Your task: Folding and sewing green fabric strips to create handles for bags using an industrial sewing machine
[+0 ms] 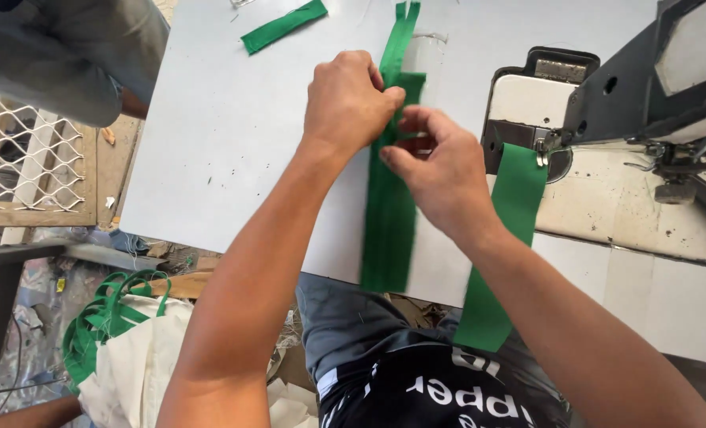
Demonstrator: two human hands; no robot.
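Pinched between both hands — left hand (347, 101) and right hand (440, 166) — the long green fabric strip (389, 214) lies along the white table (226, 135), apparently being folded. Next: an even fold, edges aligned, beside the sewing machine (606, 103).

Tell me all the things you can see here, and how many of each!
long fabric strip: one, green, down the middle of the table, pinched by both hands
short fabric strip: one, green, at the table's far edge
wide fabric strip: one, green, hanging from the sewing machine over the table's near edge
table: one, white top
sewing machine: one, dark and cream, on the right
bags with green handles: a pile, cream, on the floor at left; count unclear
wire mesh panel: one, white, far left
left hand: one, gripping the long strip
right hand: one, pinching the long strip
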